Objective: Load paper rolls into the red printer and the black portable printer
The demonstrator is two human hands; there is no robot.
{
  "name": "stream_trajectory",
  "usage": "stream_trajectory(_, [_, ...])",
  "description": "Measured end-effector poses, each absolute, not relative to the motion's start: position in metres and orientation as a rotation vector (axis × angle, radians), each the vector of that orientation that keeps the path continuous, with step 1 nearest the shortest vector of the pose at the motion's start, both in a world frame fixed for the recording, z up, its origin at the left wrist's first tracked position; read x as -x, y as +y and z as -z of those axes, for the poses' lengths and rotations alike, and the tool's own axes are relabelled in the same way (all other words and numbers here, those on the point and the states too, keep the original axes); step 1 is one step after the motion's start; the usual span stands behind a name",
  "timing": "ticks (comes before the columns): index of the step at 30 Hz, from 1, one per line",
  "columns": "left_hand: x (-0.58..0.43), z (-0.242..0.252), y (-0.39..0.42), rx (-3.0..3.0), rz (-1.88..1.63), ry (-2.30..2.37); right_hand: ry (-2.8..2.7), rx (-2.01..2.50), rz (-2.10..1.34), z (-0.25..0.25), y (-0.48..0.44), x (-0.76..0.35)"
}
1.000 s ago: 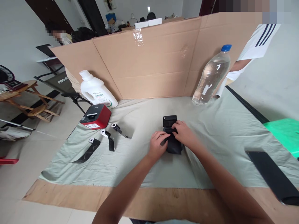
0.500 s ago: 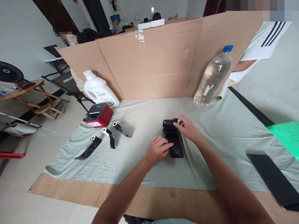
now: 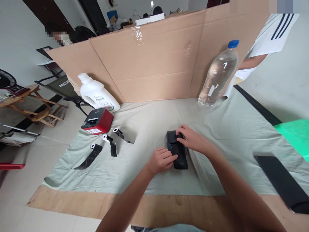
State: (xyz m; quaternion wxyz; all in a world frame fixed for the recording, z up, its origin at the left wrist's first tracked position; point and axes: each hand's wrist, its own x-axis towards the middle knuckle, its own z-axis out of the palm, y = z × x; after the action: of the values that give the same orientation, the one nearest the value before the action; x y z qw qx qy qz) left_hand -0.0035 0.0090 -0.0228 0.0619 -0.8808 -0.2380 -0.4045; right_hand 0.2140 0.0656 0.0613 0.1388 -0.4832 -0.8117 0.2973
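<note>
A small black handheld receipt printer point(image 3: 172, 137) lies on the cloth in front of me, its lid down. A black paper strip point(image 3: 181, 161) comes out toward me. My left hand point(image 3: 162, 160) grips the printer's left side with curled fingers, the index finger resting on the strip. Thumb and fingers of my right hand point(image 3: 189, 137) press on the lid at the far end and cover part of it. Left of my hands lie three small paper rolls with dark tails: one roll point(image 3: 93, 153), a second point(image 3: 112, 146) and a third point(image 3: 119, 132).
A red and black boxy printer point(image 3: 105, 120) and a white jug point(image 3: 98, 95) stand back left. Behind them rises a cardboard panel point(image 3: 154, 71). A water bottle point(image 3: 217, 80) stands back right, a black tablet-like slab point(image 3: 280, 180) lies right. A person's arm point(image 3: 254, 61) shows beyond.
The printer's lid was raised and is now folded down under my right hand. My right hand has come lower and nearer. The camera view has shifted slightly.
</note>
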Motion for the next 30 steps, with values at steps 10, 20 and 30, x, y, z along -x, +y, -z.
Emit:
stream_trajectory(10, [0.005, 0.033, 0.010, 2.747, 1.096, -0.705, -2.165, 1.771, -1.012, -0.036, 0.073, -0.200])
stream_trajectory(20, [0.000, 0.031, 0.009, 2.772, 1.099, -0.670, -2.129, 2.007, -0.876, -0.050, 0.049, -0.176])
stream_trajectory(30, [-0.006, 0.028, 0.006, 2.748, 1.146, -0.523, -2.058, 2.145, -0.659, -0.049, 0.037, -0.150])
